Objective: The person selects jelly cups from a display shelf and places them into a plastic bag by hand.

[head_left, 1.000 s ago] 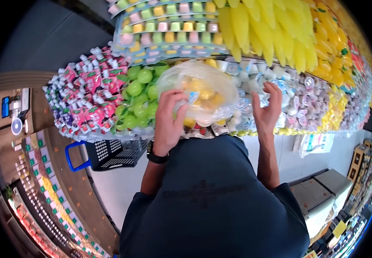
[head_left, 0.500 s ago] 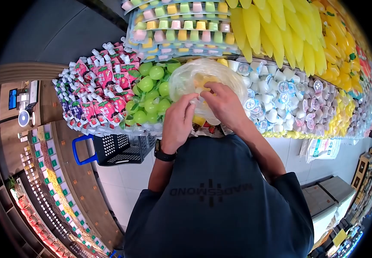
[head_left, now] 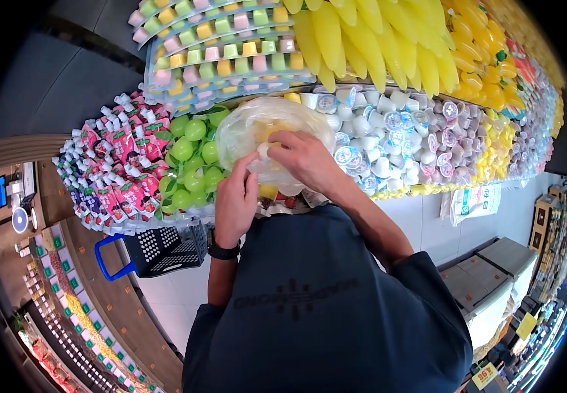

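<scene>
A clear plastic bag [head_left: 231,134] with yellow pieces inside lies on the display, between green round packs [head_left: 195,150] and white cups [head_left: 375,131]. Over the bag's near part my left hand [head_left: 236,200], wearing a black wristband, has its fingers bent around a small whitish thing at the fingertips. My right hand [head_left: 306,160] reaches in from the right, its fingers closed at the same small whitish thing. The two hands nearly meet there. What exactly that thing is cannot be made out.
Pink pouches [head_left: 126,154] lie at the left, with a black basket [head_left: 169,249] with a blue handle below them. Trays of coloured cubes [head_left: 231,49] and long yellow packs [head_left: 368,39] are at the back. Grey boxes [head_left: 476,281] stand at lower right.
My right hand has moved left from the white cups to above the bag, and its fingers have closed near my left hand's. The view has also shifted.
</scene>
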`<state>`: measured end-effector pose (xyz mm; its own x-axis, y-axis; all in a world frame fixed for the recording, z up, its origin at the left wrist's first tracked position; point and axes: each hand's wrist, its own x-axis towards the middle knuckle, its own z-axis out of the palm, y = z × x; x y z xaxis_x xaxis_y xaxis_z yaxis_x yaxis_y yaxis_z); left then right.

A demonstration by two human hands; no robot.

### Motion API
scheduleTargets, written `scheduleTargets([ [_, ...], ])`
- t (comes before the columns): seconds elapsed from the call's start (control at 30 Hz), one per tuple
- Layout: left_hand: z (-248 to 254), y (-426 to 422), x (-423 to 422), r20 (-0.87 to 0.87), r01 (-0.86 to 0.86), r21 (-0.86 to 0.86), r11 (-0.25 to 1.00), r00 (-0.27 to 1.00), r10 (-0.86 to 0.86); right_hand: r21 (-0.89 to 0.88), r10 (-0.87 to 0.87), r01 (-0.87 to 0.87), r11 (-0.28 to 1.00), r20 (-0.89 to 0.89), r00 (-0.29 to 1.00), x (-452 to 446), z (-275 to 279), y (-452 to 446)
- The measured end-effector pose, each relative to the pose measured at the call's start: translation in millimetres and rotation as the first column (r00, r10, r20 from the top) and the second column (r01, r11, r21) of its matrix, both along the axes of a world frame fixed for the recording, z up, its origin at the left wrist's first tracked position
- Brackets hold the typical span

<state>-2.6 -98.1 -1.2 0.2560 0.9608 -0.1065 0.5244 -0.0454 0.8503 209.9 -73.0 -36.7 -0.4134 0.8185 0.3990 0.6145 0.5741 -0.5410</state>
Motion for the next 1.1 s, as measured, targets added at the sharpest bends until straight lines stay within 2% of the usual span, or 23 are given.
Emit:
scheduleTargets([
  [0.07,1,0,1,0.014,0.004,-0.011,1.000,1.000,-0.004,-0.016,-0.004,0.004,1.000,-0.031,1.000,2,2,1],
  [0.13,5,0,2,0.017,-0.014,-0.049,0.999,1.000,0.015,-0.098,-0.004,-0.029,0.995,-0.329,0.944,4,5,3],
  [0.17,3,1,1,0.013,-0.008,-0.051,0.999,1.000,0.008,-0.099,-0.004,-0.030,0.995,-0.323,0.947,8,10,0],
  [0.23,4,3,0,-0.009,0.022,-0.057,0.998,1.000,-0.022,-0.273,-0.191,0.057,0.960,-0.494,0.848,20,31,-11],
  [0.3,4,3,0,-0.033,0.042,-0.068,0.997,0.998,-0.044,-0.211,-0.269,0.182,0.960,-0.533,0.802,41,34,-20],
  [0.37,5,3,0,-0.112,0.132,-0.055,0.990,0.984,-0.137,-0.290,-0.370,0.229,0.929,-0.702,0.609,60,36,-30],
  [0.4,4,4,1,-0.110,0.131,-0.056,0.990,0.985,-0.136,-0.297,-0.403,0.274,0.915,-0.721,0.564,70,34,-32],
  [0.5,3,8,4,-0.175,0.162,-0.061,0.985,0.970,-0.170,-0.330,-0.485,0.369,0.869,-0.718,0.499,96,23,-41],
  [0.57,1,11,4,-0.287,0.202,0.052,0.978,0.941,-0.179,-0.386,-0.584,0.452,0.804,-0.658,0.476,106,13,-48],
  [0.6,1,11,4,-0.289,0.204,0.053,0.978,0.940,-0.180,-0.387,-0.584,0.452,0.804,-0.659,0.474,105,10,-51],
  [0.67,2,12,6,-0.183,0.115,0.102,0.988,0.979,-0.094,-0.379,-0.603,0.484,0.789,-0.631,0.488,103,5,-57],
  [0.7,6,12,8,-0.187,0.122,0.102,0.987,0.977,-0.101,-0.380,-0.606,0.488,0.786,-0.633,0.482,103,0,-58],
  [0.77,17,10,11,-0.003,-0.061,0.009,0.998,0.998,0.061,-0.373,-0.612,0.506,0.778,-0.632,0.475,100,-8,-59],
  [0.8,17,9,10,-0.009,-0.059,0.011,0.998,0.998,0.059,-0.374,-0.611,0.505,0.778,-0.636,0.470,99,-8,-60],
  [0.87,16,5,8,0.107,-0.112,0.083,0.990,0.989,0.103,-0.277,-0.643,0.591,0.757,-0.472,0.603,97,-8,-61],
  [0.9,16,2,5,0.104,-0.111,0.085,0.990,0.989,0.102,-0.277,-0.643,0.591,0.757,-0.475,0.601,96,-9,-60],
  [0.97,18,-3,0,-0.005,-0.062,0.306,0.950,0.998,0.066,-0.106,-0.612,0.603,0.790,-0.165,0.773,94,-14,-56],
  [1.0,18,-4,-2,-0.012,-0.063,0.308,0.949,0.997,0.070,-0.025,-0.581,0.581,0.814,0.005,0.814,91,-16,-54],
  [1.07,20,-7,-4,-0.045,0.034,0.422,0.906,0.999,-0.017,0.024,-0.549,0.549,0.835,0.008,0.835,84,-11,-51],
  [1.1,20,-8,-5,-0.033,0.037,0.392,0.919,0.999,-0.026,-0.005,-0.574,0.575,0.818,-0.062,0.816,79,-9,-51],
])
